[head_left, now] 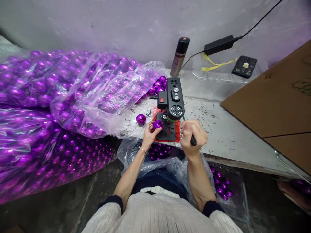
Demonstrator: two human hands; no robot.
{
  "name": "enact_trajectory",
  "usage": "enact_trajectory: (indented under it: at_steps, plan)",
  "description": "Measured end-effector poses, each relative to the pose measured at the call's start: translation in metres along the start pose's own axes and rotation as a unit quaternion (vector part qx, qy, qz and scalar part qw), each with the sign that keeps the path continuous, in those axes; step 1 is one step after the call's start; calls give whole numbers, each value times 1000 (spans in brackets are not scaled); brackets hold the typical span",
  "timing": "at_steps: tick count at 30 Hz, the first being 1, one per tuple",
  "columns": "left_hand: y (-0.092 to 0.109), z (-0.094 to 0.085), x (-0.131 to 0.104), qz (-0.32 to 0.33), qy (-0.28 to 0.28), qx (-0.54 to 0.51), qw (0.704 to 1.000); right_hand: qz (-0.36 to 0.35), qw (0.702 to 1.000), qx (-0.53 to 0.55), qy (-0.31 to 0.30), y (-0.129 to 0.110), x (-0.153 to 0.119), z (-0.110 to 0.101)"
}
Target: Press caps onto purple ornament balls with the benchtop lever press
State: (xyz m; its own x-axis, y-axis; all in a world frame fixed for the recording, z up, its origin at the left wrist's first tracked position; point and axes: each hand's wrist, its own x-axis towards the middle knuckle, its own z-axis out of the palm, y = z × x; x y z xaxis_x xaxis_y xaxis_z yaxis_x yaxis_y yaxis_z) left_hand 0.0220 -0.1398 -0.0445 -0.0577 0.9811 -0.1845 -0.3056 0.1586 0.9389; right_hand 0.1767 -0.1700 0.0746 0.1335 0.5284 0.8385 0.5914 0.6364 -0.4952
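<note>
In the head view, the left hand (149, 134) has its thumb and fingers clamped on a purple ball (158, 125), held at the left edge of the press base (166, 137), below and left of the head of the press (174, 97). Whether the ball touches the base, I cannot tell. The right hand (194, 136) is a closed fist around the handle (193, 141), whose black end pokes out under the fingers. A bracelet (143, 150) circles the left wrist.

The base stands on a red sheet (178, 131) on the white table (218, 139). A second ball (141, 119) lies just left of the held one, apart from it. Dark scraps (204, 110) are strewn right of the press. More balls (159, 84) sit behind it, at the mouth of a big clear bag (80, 77) full of them; another full bag (48, 155) bulges lower down on the left.

Beyond the press stand a can (179, 56), an adapter (218, 44) with its cord, a yellow strip (217, 67) and a flat black device (244, 66). A carton (272, 100) fills the right side. Below the table edge, plastic (170, 165) covers the lap, with purple balls (160, 151) near it, and a clear bin (239, 207) holds others.
</note>
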Motion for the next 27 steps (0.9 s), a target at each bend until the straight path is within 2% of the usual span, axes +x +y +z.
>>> enact_trajectory:
  at_steps: [2, 5, 9, 18, 22, 27]
  plan:
    - [-5, 3, 1, 49, -16, 71, 996, -5, 1000, -6, -5, 0, -2, -1]
    - [-11, 5, 2, 111, 0, 187, 976, -9, 1000, -11, -12, 0, -4, -2]
    - [-10, 9, 4, 149, 5, 298, 943, -9, 1000, -23, -13, 0, -7, -2]
    - [7, 7, 4, 167, -88, 290, 938, 3, 999, -37, -19, 4, -14, -3]
    - [5, 10, 3, 178, -92, 300, 933, -3, 1000, -20, -13, 4, -15, -3]
    - [-6, 20, 10, 187, -91, 265, 942, -5, 1000, -24, -18, 4, -15, -3]
